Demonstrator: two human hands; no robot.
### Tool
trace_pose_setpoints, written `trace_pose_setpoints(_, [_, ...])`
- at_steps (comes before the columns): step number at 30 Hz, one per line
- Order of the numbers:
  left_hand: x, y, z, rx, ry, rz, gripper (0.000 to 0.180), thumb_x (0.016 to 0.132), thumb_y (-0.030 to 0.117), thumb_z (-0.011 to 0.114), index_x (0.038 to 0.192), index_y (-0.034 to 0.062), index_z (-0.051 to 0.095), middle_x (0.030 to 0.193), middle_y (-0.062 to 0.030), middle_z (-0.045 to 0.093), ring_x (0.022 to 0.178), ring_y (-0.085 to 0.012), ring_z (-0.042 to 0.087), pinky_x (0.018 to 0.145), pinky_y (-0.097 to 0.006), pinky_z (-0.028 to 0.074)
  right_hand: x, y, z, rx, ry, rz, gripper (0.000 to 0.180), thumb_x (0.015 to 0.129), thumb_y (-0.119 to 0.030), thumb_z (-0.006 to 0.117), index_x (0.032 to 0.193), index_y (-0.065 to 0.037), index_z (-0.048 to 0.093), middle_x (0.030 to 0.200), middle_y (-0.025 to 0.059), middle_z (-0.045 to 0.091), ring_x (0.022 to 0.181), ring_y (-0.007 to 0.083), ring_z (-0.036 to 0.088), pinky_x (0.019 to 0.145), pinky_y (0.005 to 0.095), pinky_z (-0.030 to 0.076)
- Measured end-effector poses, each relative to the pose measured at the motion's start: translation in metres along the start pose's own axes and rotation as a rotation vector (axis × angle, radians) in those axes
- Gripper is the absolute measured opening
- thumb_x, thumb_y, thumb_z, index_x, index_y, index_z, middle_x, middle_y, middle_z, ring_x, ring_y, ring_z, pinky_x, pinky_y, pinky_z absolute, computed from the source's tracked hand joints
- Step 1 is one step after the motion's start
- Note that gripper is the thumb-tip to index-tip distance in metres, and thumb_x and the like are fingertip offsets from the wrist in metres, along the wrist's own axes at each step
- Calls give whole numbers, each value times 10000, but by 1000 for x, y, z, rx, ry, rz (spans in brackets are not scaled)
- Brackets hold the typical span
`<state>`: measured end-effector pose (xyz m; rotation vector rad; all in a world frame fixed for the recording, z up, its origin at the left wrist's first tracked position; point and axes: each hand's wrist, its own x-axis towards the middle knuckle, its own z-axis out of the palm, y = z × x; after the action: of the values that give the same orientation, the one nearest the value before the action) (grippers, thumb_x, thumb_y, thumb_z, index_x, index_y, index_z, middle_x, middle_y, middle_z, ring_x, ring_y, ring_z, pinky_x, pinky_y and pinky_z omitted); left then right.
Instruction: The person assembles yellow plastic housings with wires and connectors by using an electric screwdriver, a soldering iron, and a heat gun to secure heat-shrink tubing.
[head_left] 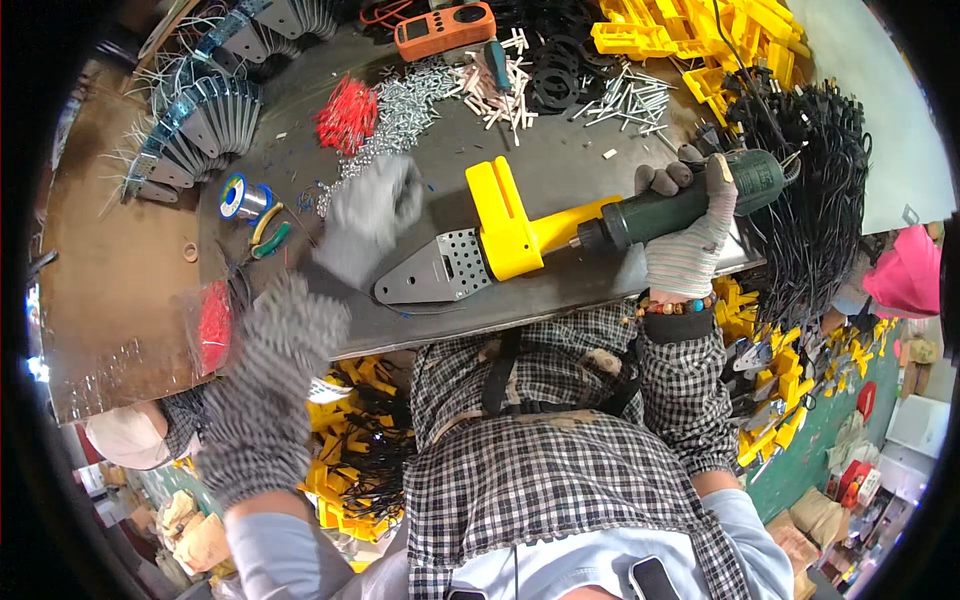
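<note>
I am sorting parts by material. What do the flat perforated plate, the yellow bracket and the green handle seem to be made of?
The perforated plate looks like bare metal: dull grey, thin, with punched holes. The yellow bracket seems moulded plastic: even bright colour, smooth faces. The green handle, gripped by the right hand, appears plastic or rubber-coated; the picture cannot settle which.

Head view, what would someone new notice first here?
Probably the tool with a yellow body, dark green handle and perforated grey metal plate, lying at the workbench's near edge with the gloved right hand gripping its handle. Next, the gloved left hand, blurred, hovers over the bench near the scattered screws and red pieces.
</note>
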<state>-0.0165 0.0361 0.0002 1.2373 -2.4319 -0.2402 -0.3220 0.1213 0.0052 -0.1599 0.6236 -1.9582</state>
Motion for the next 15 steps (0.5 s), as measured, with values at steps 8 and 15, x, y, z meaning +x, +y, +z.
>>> trace_pose_setpoints(8, [-82,85,50,-228,314,-168,149,717,5,691,810,68,594,807,-85,606,698,-232,612,622,-337,492,-4,9,-2,-2,-9,-1,285,862,-327,676,942,-79,563,769,-4,499,670,135,510,879,400,501])
trace_pose_setpoints(15, [-86,85,60,-206,403,-166,173,727,3,706,842,67,594,807,-71,585,687,-226,578,626,-336,470,-5,9,-3,-6,-7,-22,309,866,-324,672,965,-53,561,772,0,484,674,131,499,896,393,488])
